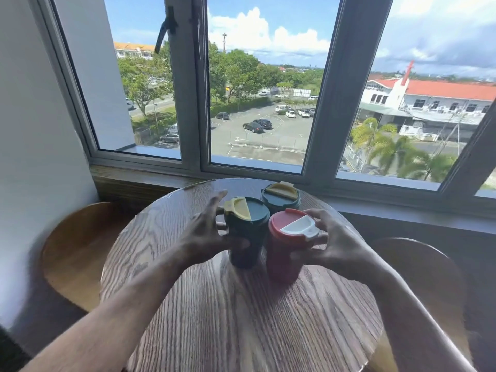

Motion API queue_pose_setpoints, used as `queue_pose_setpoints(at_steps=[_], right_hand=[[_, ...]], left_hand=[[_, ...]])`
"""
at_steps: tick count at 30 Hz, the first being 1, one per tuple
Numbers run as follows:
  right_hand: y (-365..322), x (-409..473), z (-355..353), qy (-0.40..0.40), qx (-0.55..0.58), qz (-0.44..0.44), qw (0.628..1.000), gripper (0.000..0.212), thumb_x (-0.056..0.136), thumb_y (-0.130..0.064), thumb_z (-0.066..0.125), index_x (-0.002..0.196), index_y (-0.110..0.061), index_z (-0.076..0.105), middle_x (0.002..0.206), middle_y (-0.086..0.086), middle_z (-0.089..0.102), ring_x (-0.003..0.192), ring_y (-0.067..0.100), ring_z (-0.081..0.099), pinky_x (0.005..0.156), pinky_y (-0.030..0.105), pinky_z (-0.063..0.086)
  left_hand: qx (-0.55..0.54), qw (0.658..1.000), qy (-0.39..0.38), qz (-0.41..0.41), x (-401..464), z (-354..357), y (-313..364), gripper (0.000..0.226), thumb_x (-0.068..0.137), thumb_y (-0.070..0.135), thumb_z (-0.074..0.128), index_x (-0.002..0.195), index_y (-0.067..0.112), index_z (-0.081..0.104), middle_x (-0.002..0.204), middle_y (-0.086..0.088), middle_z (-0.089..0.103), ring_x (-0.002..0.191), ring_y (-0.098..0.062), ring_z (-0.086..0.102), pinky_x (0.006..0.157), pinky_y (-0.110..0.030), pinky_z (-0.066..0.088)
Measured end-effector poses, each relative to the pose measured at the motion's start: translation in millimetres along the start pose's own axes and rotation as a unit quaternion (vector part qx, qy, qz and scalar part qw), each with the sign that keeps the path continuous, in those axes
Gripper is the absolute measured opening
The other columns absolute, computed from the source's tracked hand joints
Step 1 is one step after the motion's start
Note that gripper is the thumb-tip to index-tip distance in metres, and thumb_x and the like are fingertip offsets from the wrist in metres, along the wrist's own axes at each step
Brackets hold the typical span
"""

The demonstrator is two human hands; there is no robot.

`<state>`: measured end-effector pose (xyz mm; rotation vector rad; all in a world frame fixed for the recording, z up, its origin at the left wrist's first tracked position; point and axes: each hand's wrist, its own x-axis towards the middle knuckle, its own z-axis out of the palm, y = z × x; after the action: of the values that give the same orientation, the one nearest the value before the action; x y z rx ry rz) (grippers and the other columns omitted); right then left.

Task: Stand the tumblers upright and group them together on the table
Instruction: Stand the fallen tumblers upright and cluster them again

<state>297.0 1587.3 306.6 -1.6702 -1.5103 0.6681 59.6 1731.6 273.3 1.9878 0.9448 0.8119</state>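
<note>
Three tumblers stand upright close together on the round wooden table (241,318). A dark green tumbler with a yellow-and-green lid (245,232) is at the front left. My left hand (206,232) wraps its left side, fingers partly spread. Just right of it, a red tumbler with a red-and-white lid (284,253) is gripped by my right hand (332,245) from the right. Behind these two stands a second green tumbler with a yellow lid (280,197), untouched.
A wooden stool (75,253) sits left of the table and another (429,285) to the right. The window sill (402,202) and large window run right behind the table's far edge. A white wall stands at the left.
</note>
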Motion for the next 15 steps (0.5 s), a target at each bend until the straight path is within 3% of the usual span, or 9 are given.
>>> queue_pose_setpoints(at_steps=[9,11,13,15], right_hand=[[0,1,-3,-0.02,-0.027,0.003,0.999,0.091,0.059,-0.021,0.093,0.134,-0.027,0.041,0.109,-0.013,0.061,0.088,-0.006,0.066,0.067,0.011,0.05],[-2,0,-5,-0.022,-0.032,0.005,0.999,0.097,0.06,-0.025,0.091,0.14,-0.025,0.037,0.114,-0.017,0.055,0.092,-0.006,0.064,0.071,0.008,0.049],[-6,0,-9,0.005,-0.057,-0.009,0.998,0.103,0.058,-0.044,0.088,0.145,-0.027,0.034,0.128,-0.012,0.053,0.104,0.001,0.06,0.081,0.011,0.048],[-10,1,-12,0.042,-0.103,-0.034,0.993,0.104,0.053,-0.069,0.08,0.141,-0.034,0.038,0.136,-0.012,0.051,0.112,0.003,0.057,0.093,0.025,0.048]], left_hand=[[0.006,1.0,-0.026,0.003,0,-2,6,0.121,0.053,0.031,0.093,0.148,0.036,0.018,0.142,-0.008,0.047,0.099,-0.015,0.06,0.086,-0.035,0.056],[0.007,1.0,-0.026,0.008,-2,-5,10,0.124,0.05,0.044,0.091,0.148,0.037,0.017,0.146,-0.007,0.043,0.106,-0.014,0.056,0.094,-0.04,0.052],[0.022,1.0,-0.011,0.019,-2,-11,14,0.126,0.044,0.064,0.084,0.148,0.038,0.017,0.146,-0.002,0.044,0.111,-0.013,0.054,0.099,-0.044,0.048],[0.038,0.999,0.003,0.035,-1,-17,20,0.127,0.043,0.072,0.078,0.148,0.039,0.016,0.144,0.003,0.046,0.115,-0.012,0.053,0.1,-0.041,0.048]])
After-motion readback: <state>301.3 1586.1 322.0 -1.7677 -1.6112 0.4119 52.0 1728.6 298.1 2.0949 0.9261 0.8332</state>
